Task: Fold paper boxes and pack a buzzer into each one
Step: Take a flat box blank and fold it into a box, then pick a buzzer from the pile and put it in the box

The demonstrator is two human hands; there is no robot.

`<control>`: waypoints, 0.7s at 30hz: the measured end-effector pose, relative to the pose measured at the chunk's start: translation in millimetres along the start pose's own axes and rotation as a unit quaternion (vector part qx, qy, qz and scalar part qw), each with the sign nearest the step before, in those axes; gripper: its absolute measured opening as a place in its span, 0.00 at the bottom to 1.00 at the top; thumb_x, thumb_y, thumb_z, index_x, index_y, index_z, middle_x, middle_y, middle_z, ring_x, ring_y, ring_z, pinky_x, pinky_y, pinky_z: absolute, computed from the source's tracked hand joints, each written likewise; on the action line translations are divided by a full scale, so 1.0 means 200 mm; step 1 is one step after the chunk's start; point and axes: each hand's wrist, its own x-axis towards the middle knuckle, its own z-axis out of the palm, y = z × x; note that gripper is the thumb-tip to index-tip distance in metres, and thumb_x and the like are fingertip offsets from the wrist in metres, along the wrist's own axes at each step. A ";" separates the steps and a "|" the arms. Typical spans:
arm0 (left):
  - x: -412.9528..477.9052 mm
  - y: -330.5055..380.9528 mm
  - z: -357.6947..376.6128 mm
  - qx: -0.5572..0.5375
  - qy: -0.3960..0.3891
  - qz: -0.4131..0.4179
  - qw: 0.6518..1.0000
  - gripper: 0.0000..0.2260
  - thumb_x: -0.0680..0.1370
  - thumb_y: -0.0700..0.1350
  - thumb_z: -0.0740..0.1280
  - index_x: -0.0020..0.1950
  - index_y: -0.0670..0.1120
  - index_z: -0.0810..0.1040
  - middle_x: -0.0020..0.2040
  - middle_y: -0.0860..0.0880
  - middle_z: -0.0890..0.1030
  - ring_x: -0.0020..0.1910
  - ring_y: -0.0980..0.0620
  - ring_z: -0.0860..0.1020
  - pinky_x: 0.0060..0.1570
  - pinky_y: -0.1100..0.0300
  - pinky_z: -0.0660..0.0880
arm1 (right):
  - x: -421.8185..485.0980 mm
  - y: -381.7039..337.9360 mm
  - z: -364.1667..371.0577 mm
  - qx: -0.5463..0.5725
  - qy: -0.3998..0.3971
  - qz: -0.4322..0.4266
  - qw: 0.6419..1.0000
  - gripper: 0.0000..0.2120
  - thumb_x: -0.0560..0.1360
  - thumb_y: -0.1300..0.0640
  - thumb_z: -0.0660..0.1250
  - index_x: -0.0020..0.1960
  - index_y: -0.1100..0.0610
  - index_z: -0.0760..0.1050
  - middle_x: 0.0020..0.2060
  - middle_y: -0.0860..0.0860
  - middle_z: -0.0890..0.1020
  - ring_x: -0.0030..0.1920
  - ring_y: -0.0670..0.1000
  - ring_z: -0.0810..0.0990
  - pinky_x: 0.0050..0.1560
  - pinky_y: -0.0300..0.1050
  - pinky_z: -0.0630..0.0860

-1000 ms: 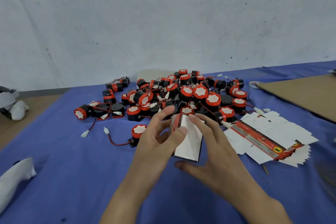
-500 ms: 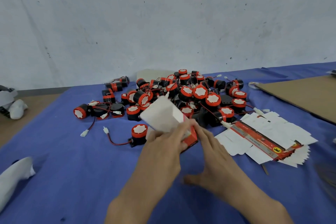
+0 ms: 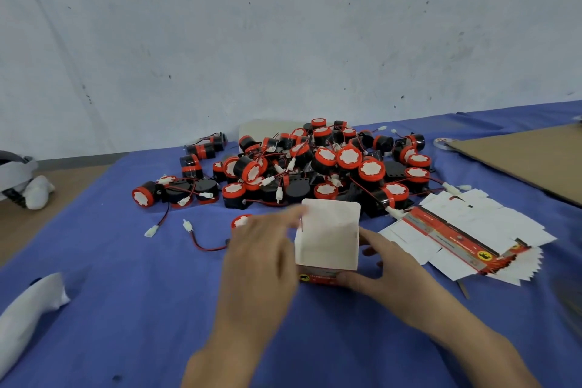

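A small paper box (image 3: 327,239), white inside with a red printed outside, stands open-topped on the blue cloth, its lid flap up at the back. My right hand (image 3: 385,271) grips its lower right side, thumb across the red front. My left hand (image 3: 263,258) hovers just left of the box, blurred, fingers extended toward the flap; whether it touches is unclear. A pile of black-and-red buzzers (image 3: 315,167) with red wires lies behind the box. One loose buzzer (image 3: 241,221) sits partly hidden behind my left hand.
A fanned stack of flat unfolded boxes (image 3: 466,236) lies to the right. A brown cardboard sheet (image 3: 529,157) covers the far right. White cloth objects sit at the left edge (image 3: 28,318) and far left (image 3: 34,192). A wall stands behind the table.
The box has gone from a tilted blank held up in both hands to standing upright and open on the cloth. My left hand has come off it and moved left.
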 end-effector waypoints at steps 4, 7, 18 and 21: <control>0.02 -0.28 -0.03 0.181 -0.091 -0.295 0.934 0.21 0.82 0.37 0.57 0.75 0.47 0.68 0.68 0.46 0.76 0.66 0.42 0.72 0.63 0.47 0.69 | -0.04 -0.01 -0.03 -0.002 -0.025 0.005 1.000 0.30 0.71 0.39 0.73 0.59 0.19 0.57 0.57 0.22 0.71 0.60 0.26 0.66 0.53 0.29 0.68; -0.03 -0.38 -0.01 0.227 -0.196 -0.332 0.894 0.20 0.83 0.41 0.53 0.76 0.48 0.64 0.70 0.45 0.72 0.70 0.43 0.67 0.67 0.49 0.66 | -0.05 0.00 -0.05 0.012 -0.035 0.009 0.999 0.32 0.71 0.41 0.74 0.67 0.27 0.59 0.60 0.24 0.71 0.62 0.29 0.67 0.55 0.27 0.68; 0.00 -0.37 -0.04 0.337 -0.184 -0.335 0.861 0.10 0.83 0.53 0.59 0.56 0.51 0.77 0.53 0.49 0.81 0.57 0.45 0.75 0.59 0.52 0.65 | -0.07 0.01 -0.06 0.087 -0.082 0.013 0.993 0.39 0.66 0.32 0.74 0.71 0.27 0.57 0.65 0.24 0.70 0.66 0.27 0.65 0.63 0.32 0.68; 0.01 -0.36 -0.07 0.292 -0.145 -0.362 0.873 0.09 0.83 0.49 0.60 0.52 0.47 0.78 0.52 0.46 0.81 0.53 0.42 0.77 0.51 0.50 0.68 | -0.08 -0.03 -0.11 0.144 0.012 0.029 0.989 0.40 0.65 0.28 0.64 0.74 0.32 0.57 0.64 0.28 0.73 0.65 0.31 0.70 0.57 0.30 0.73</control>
